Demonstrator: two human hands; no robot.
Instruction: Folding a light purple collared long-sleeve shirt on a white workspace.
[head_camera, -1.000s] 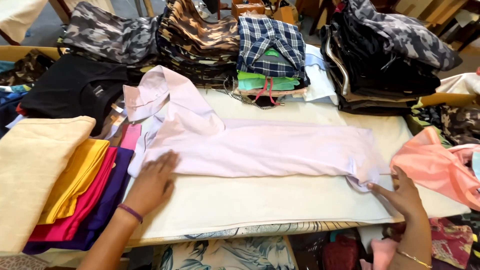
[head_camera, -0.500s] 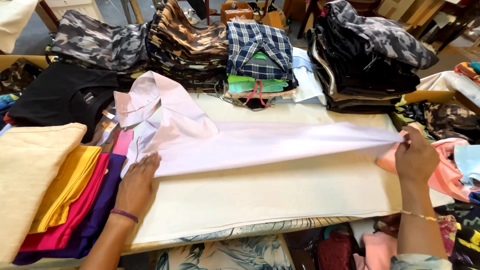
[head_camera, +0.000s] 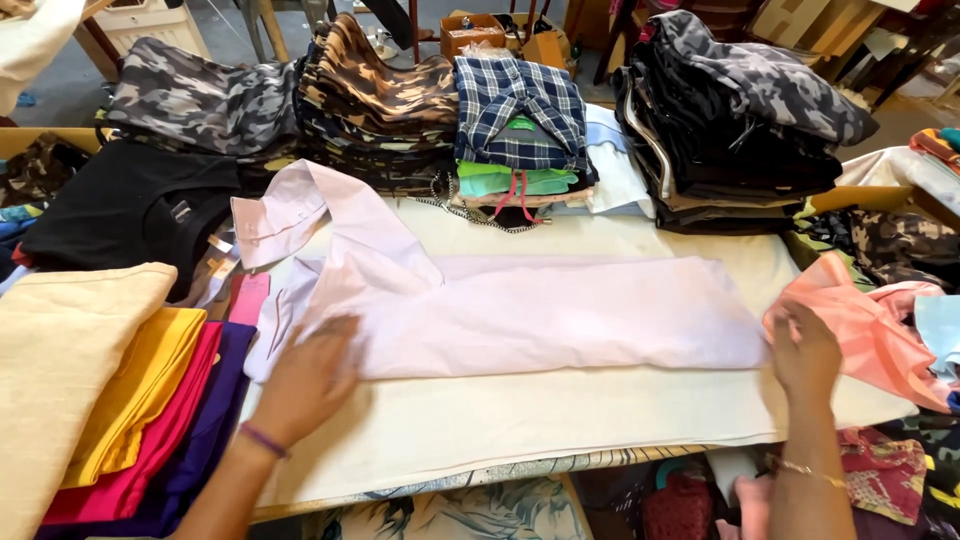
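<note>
Pale pink shirt (head_camera: 520, 310) lies folded lengthwise across the cream surface (head_camera: 520, 420), collar toward the left. The left hand (head_camera: 305, 375) presses flat near the collar end, fingers (head_camera: 335, 335) spread apart. The right hand (head_camera: 805, 350) rests open on the hem end, gripping nothing. Half a second ago that hand pinched the hem and held it lifted; now the cloth lies flat.

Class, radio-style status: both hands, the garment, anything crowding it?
Left hand flat on pale pink shirt. Right hand at its far end. Salmon cloth close beside; folded stack on the left.
</note>
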